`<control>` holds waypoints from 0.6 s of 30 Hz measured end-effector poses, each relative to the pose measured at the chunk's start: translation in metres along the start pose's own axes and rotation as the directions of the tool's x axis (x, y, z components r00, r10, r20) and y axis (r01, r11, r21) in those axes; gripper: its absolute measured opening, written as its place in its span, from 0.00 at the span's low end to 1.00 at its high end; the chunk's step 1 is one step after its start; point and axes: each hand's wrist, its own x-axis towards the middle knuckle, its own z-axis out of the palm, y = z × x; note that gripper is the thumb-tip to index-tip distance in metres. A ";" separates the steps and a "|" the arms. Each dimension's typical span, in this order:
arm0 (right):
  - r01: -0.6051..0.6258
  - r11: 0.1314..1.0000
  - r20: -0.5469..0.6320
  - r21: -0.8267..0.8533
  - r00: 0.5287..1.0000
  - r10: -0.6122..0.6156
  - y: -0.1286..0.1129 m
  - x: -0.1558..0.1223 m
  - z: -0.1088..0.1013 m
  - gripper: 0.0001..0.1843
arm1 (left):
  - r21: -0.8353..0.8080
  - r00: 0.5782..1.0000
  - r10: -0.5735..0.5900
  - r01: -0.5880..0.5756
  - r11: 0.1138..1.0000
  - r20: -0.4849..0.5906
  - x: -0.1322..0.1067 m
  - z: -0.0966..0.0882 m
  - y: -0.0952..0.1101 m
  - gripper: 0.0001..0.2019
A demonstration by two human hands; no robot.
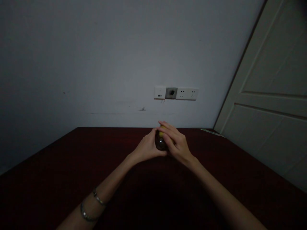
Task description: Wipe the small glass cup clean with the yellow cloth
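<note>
A small dark jar (160, 143) with a yellow lid (162, 131) stands on the dark red table (72, 172) near its far edge. My left hand (146, 147) wraps round the jar's body from the left. My right hand (174, 140) is closed over the yellow lid from the right and above. Most of the jar is hidden by my fingers. Two thin bracelets (92, 207) sit on my left forearm.
A white wall rises just behind the table, with a row of sockets and a switch (176, 93). A pale door (271, 105) stands at the right. A thin strip lies on the table's far right corner (212, 131). The room is dim.
</note>
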 end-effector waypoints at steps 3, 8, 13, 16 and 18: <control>0.179 0.979 0.150 -0.094 0.975 -0.164 -0.003 -0.001 -0.003 0.20 | 0.011 0.999 0.014 -0.014 1.000 0.029 0.002 0.002 -0.004 0.23; -0.102 0.989 0.018 0.108 0.995 0.101 0.009 0.002 0.002 0.17 | -0.081 0.997 -0.071 0.069 0.994 -0.028 -0.001 0.004 -0.003 0.36; -0.337 0.871 -0.022 0.357 0.929 0.368 0.019 0.005 0.005 0.19 | -0.149 0.990 -0.143 0.143 0.978 0.010 -0.003 0.007 -0.001 0.39; -0.214 0.950 -0.036 0.227 0.973 0.228 0.015 0.003 0.002 0.16 | -0.164 0.986 -0.168 0.169 0.972 0.023 -0.002 0.008 -0.001 0.35; -0.070 0.992 0.012 0.107 0.998 0.069 0.010 0.001 0.000 0.15 | -0.155 0.984 -0.173 0.176 0.972 0.033 0.000 0.008 -0.003 0.29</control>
